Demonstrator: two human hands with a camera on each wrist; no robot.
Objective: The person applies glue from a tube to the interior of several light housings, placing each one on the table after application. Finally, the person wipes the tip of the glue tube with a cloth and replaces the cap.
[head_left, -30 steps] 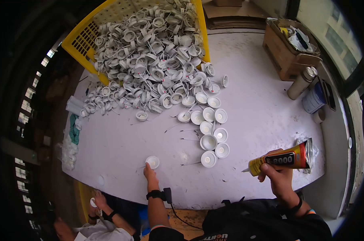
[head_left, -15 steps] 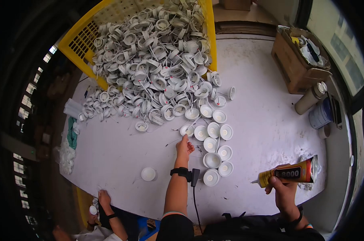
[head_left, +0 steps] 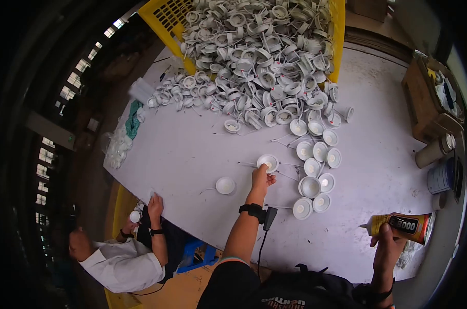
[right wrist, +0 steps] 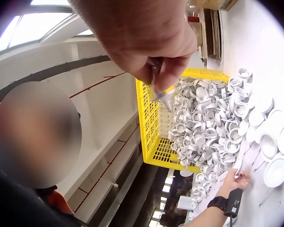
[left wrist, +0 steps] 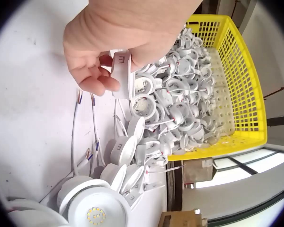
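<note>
The right hand [head_left: 385, 246] is clamped around a yellow glue tube [head_left: 401, 225]. The tube's black label shows the digits "8000", and its nozzle points left, above the near edge of the white surface [head_left: 192, 154]. The left hand [head_left: 262, 178] reaches out over the surface, and its fingertips pinch the rim of a white lamp housing [head_left: 267, 162]. In the left wrist view this housing is tilted on edge and carries a small embossed mark that is too small to read.

A loose white disc [head_left: 225, 185] lies just left of that hand. To its right, a cluster of housings [head_left: 316, 172] sits face up, with thin wires trailing between them.

A yellow crate [head_left: 166, 23] at the far side is tipped towards the surface. A heap of white housings [head_left: 259, 56] fills it and spills out across the surface. A cardboard box [head_left: 424, 98] on the right holds packets that are too blurred to read. A printed word on the dark shirt [head_left: 295, 291] is upside down and unclear.
</note>
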